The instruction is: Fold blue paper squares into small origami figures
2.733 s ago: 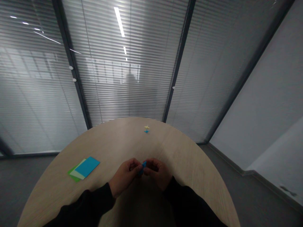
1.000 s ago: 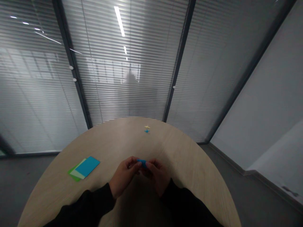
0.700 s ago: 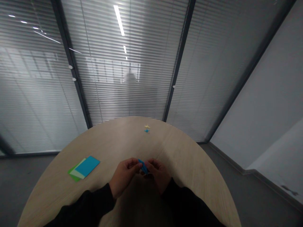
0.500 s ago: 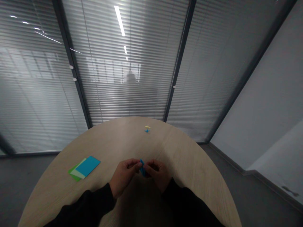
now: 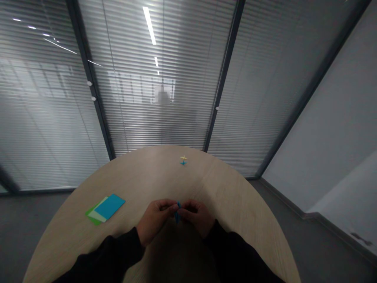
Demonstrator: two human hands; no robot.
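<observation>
My left hand (image 5: 153,220) and my right hand (image 5: 196,218) meet just above the round wooden table (image 5: 141,181), fingertips pinched together. Between them stands a small folded piece of blue paper (image 5: 177,210), held upright by both hands. Most of the paper is hidden by my fingers. Both sleeves are black.
A stack of paper sheets (image 5: 105,208), blue on top of pale and green ones, lies on the table to the left. Two small folded paper figures, a yellow one (image 5: 183,158) and a blue one (image 5: 183,163), sit near the far edge. Glass walls with blinds stand behind.
The blue paper has been turned between my fingers from lying flat across to standing nearly upright. My hands stay at the same spot.
</observation>
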